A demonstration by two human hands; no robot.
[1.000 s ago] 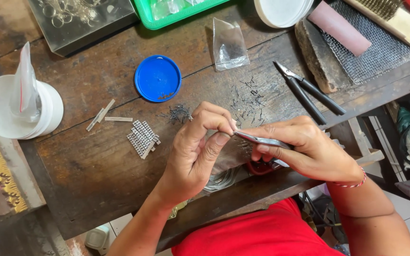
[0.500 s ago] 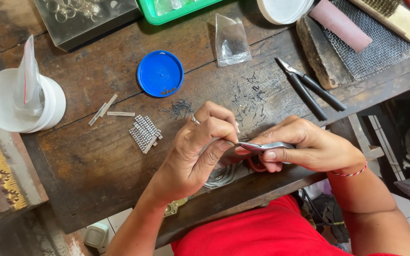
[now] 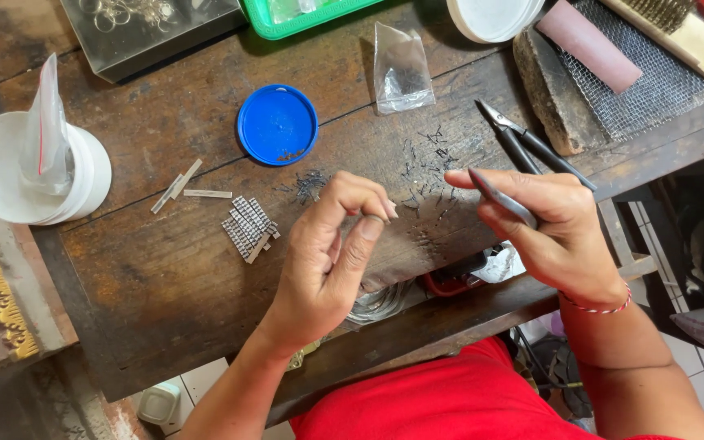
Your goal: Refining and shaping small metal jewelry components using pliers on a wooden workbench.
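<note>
Hands now apart: right hand lifted, grip clamped on slim grey metal tweezers; left hand pinches tiny ring, probably, above worn wooden surface for inspection.

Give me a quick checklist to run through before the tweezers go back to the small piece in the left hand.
1. Left hand pinches a small ring-like piece between thumb and fingertips: ok, though the piece is too small to make out.
2. Right hand grips the tweezers: ok.
3. Tweezer tips hold something: cannot tell.
4. Tweezers and pinched piece touching: not ok, the hands are apart.
5. Tiny wire bits lie within reach on the workbench: ok.
6. Black pliers clear of both hands: ok.
</note>
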